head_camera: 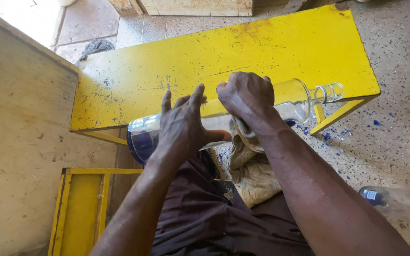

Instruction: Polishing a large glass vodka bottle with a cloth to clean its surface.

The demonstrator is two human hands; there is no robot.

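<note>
Dark fabric lap, left hand [183,125] fingers flat on clear glass bottle [295,102], right hand [245,95] clenched on beige cloth [252,173].

Both forearms are extended forward from the lower edge of the view. The left hand [182,124] is held flat, fingers [196,95] straightened and pointed upward, thumb spread to the right. The right hand [246,95] is clenched, knuckles uppermost, wrist bent downward.
</note>
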